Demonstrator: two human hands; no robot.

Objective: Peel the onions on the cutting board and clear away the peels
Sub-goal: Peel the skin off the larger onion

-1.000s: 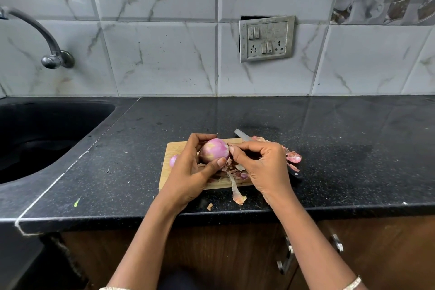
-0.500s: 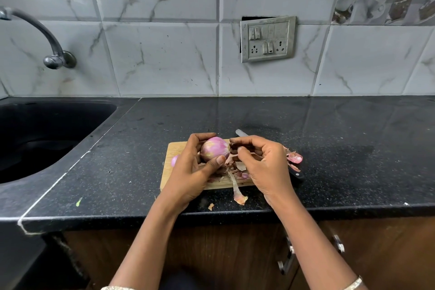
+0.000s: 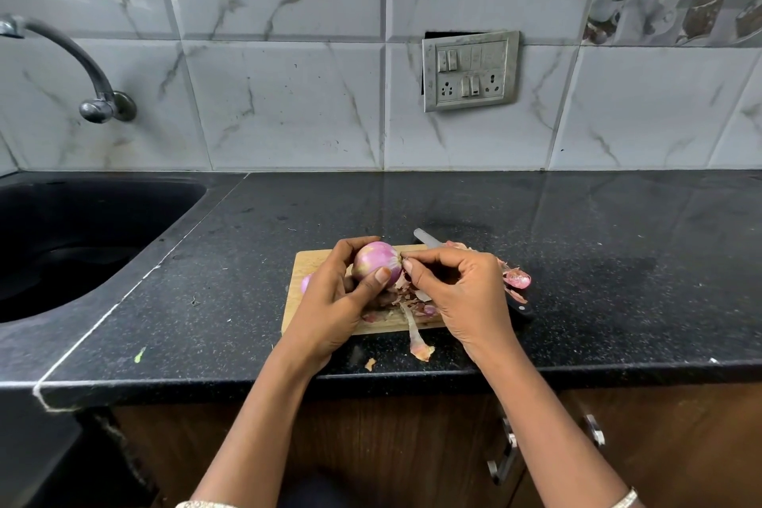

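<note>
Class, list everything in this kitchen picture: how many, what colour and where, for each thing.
counter: one, black, foreground
sink: one, black, left
tap: one, metal, above sink
switch plate: one, grey, on wall
cutting board: one, wood, on counter
onion: one, pink, held over board
second onion: one, pink, behind left hand
peels: several, pinkish brown, on board and counter
knife: one, grey blade, black handle, partly under right hand
left hand: one, grips onion
right hand: one, pinches onion's skin
</note>
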